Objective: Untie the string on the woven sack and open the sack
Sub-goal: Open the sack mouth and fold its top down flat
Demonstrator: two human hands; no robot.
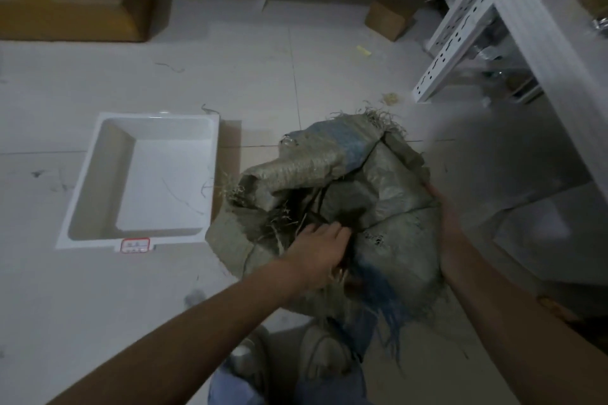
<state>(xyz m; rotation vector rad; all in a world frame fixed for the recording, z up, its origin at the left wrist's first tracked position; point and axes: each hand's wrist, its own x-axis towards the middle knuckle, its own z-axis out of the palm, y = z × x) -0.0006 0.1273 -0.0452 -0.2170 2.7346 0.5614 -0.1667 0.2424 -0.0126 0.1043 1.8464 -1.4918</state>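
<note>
A grey-green woven sack (388, 181) with blue stripes and frayed edges stands on the tiled floor in front of me. Its mouth is loosely folded, with a dark gap in the middle. My left hand (320, 251) reaches into that gap, its fingers curled over the near edge of the sack's mouth. My right hand (442, 223) lies flat against the sack's right side, fingers mostly hidden behind the fabric. I cannot make out a string among the frayed fibres.
A white square ceramic basin (98, 191) lies on cardboard to the left of the sack. A white slotted metal shelf frame (513, 13) rises at the right. Cardboard boxes (390, 15) sit at the back. My shoes (316, 352) are just below the sack.
</note>
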